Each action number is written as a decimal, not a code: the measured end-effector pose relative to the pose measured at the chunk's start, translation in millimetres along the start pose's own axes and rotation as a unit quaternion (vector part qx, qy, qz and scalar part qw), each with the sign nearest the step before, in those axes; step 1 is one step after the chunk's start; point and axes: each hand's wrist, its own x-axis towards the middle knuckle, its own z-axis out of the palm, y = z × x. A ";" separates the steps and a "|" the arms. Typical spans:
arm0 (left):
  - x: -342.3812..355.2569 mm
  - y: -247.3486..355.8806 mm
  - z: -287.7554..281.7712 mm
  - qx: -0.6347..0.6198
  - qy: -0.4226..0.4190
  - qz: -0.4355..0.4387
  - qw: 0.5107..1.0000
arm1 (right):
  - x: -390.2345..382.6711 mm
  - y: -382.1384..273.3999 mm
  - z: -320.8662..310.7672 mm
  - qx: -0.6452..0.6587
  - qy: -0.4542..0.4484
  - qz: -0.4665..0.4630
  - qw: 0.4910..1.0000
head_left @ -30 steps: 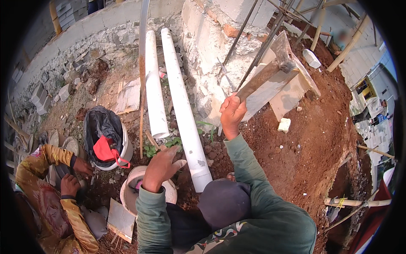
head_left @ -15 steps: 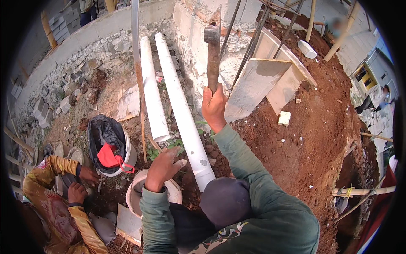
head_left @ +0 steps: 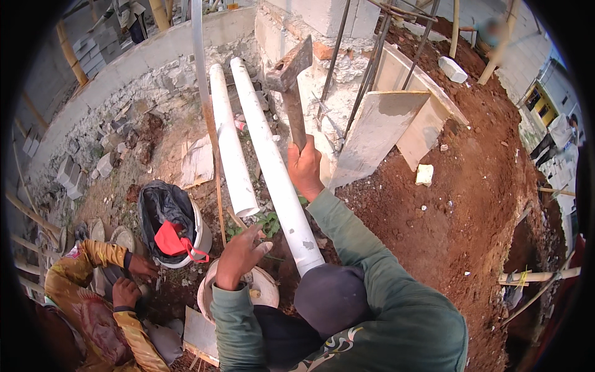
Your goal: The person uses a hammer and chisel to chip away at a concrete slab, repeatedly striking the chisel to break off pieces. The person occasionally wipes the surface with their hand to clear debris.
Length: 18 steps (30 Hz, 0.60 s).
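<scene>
My right hand (head_left: 305, 166) is closed round the handle of a hammer (head_left: 290, 74), held up with its metal head at the top. Behind the hammer are a long white pipe (head_left: 273, 155) and the rough wall corner. My left hand (head_left: 240, 255) is held out with the fingers stretched and the thumb apart, and nothing shows in it. Partly below it sits a pale round bucket (head_left: 268, 290), its near side hidden by my forearm. A second, shorter white pipe (head_left: 230, 149) lies to the left of the long one, its near end just beyond my left hand.
At left a co-worker's hands (head_left: 127, 290) are beside a bucket (head_left: 203, 232) with black plastic and red cloth inside. A thin upright strip (head_left: 207, 118) stands before the pipes. Steel bars (head_left: 369, 74) and leaning boards (head_left: 381, 127) rise at right, beside red soil (head_left: 446, 211).
My right hand has lowered the hammer a little and moved left, turning its head. My left hand stays stretched out near the same place. The whole view has shifted slightly.
</scene>
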 end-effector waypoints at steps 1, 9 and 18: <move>-0.3 0.2 -0.3 0.000 -0.001 -0.008 1.000 | 3.4 4.3 -0.8 -0.038 -0.002 0.096 0.995; -7.5 6.1 -1.3 0.011 0.012 0.021 1.000 | -19.3 16.9 8.8 -0.058 -0.005 0.103 0.993; -11.6 8.4 -3.3 0.013 0.032 0.041 0.999 | 7.0 43.9 -2.0 -0.168 0.045 0.222 0.959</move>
